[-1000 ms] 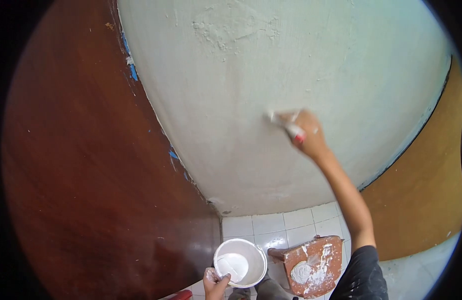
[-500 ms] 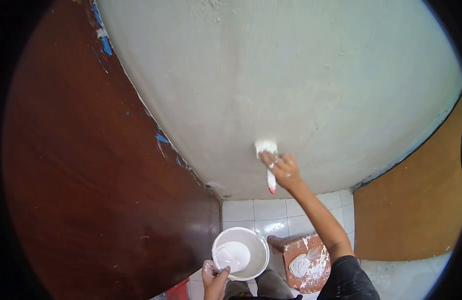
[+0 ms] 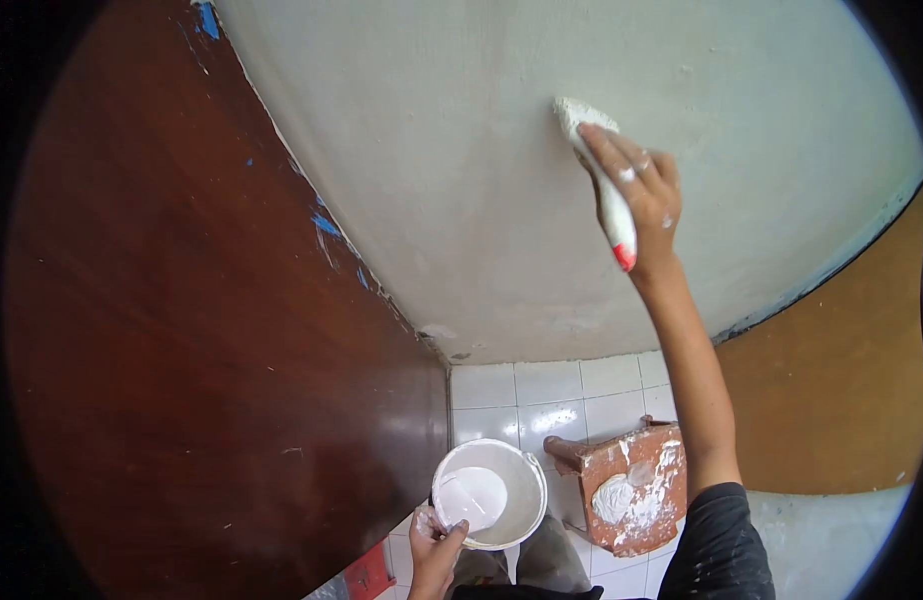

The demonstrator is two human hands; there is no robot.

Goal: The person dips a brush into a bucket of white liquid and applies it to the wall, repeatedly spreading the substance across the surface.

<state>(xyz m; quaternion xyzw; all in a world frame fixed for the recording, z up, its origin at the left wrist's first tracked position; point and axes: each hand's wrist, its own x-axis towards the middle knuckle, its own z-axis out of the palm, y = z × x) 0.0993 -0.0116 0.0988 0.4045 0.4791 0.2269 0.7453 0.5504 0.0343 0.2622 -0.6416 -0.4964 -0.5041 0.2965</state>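
Observation:
My right hand [image 3: 642,185] is closed on a wide paintbrush [image 3: 616,215] with a white handle and a red tip. The brush's white-coated bristles touch or nearly touch the pale wall [image 3: 432,150]. Flecks of white paint mark my fingers. Low in the view, my left hand [image 3: 434,552] grips the near left rim of a white bucket [image 3: 527,500], thumb over the edge. White paint [image 3: 477,497] lies in the bottom of the bucket.
Right of the bucket stands a reddish-brown stool [image 3: 602,465] smeared with white, a white lump on its seat. A dark brown wooden panel [image 3: 202,350] borders the wall at left, a lighter brown panel [image 3: 832,390] at right. White tiles [image 3: 482,388] cover the floor. Something red [image 3: 370,573] lies lower left.
My right hand has carried the brush up the wall and slightly right, and the brush now tilts to the left. The left hand still grips the bucket.

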